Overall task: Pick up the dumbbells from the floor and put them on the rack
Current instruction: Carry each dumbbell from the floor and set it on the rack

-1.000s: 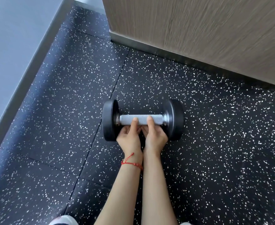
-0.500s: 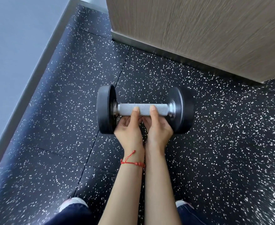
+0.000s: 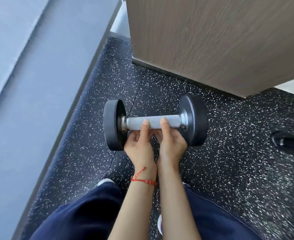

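At the bottom of the frame, dark blue trouser legs point(image 3: 83, 217) spread to either side, and two bare forearms run up the middle between them, the left one tied with a thin red string bracelet point(image 3: 143, 181).

Just above, at the centre of the frame, the left hand point(image 3: 139, 144) and right hand point(image 3: 171, 144) sit side by side, nearly touching at the wrists. Each grip is wrapped from below around the handle of one dumbbell point(image 3: 154, 122), with a thumb laid over the top, so both hands are closed on the bar. Neither hand is nearer than the other; they share the middle of the handle.

The dumbbell's long axis runs left to right across the frame, square to the forearms, with one head outboard of each hand (so the load looks balanced about the grip). It appears to be clear of the floor point(image 3: 229, 153), judging by how large it looms over the speckles, though the gap itself cannot be seen. The handle is silvery knurled metal, a rough cylinder with polished collars; the heads are thick, round, matt black discs, probably rubber-coated.

The floor is dark rubber tiling flecked with white, its seams visible. At the right edge lies a blurred black object point(image 3: 290, 141), too smeared to identify. Beyond, a wood-grain panel point(image 3: 220, 40) fills the upper right, and a smooth grey wall point(image 3: 30, 84) the upper left. No rack is in view, so the carry will need a turn to find it.
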The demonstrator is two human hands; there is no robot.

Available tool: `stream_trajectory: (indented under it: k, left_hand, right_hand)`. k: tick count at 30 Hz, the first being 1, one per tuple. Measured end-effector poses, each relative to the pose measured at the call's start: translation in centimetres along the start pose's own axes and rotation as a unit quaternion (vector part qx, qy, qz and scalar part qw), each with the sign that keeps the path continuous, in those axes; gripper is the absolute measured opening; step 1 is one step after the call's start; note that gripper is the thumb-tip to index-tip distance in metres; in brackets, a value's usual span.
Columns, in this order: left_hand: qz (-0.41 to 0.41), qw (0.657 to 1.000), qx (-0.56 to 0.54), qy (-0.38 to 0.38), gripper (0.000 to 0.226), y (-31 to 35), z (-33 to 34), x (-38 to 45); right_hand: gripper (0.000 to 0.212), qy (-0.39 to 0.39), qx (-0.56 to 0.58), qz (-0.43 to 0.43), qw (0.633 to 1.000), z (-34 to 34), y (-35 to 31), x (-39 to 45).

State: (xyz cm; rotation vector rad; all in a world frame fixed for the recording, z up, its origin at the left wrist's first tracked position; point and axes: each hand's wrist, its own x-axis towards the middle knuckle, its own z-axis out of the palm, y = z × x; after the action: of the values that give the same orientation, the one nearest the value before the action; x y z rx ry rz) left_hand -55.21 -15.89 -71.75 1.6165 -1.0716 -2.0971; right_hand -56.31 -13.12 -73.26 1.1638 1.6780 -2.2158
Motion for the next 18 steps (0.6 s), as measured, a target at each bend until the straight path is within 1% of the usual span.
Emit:
stream_trajectory:
  k: [7,11,14,18]
  left_hand:
    - [0.000,1.000,-0.015,0.013,0.009,9.5,-1.0,-8.5]
    - [-0.004,1.000,-0.012,0.015,0.009,15.3,-1.9,-13.7]
    - [-0.009,1.000,-0.011,0.018,0.009,19.7,-2.5,-17.5]
    - [-0.011,1.000,-0.003,0.025,0.013,25.0,-3.3,-21.9]
  right_hand:
    - [0.009,-0.012,-0.024,-0.005,1.000,1.4,-8.3,-9.9]
    - [0.017,-0.015,-0.047,0.000,0.999,2.3,-13.1,-16.1]
    - [0.013,-0.019,-0.049,0.002,0.999,3.2,-16.9,-20.5]
    - [0.013,-0.021,-0.087,-0.019,0.996,4.2,-21.1,-25.9]
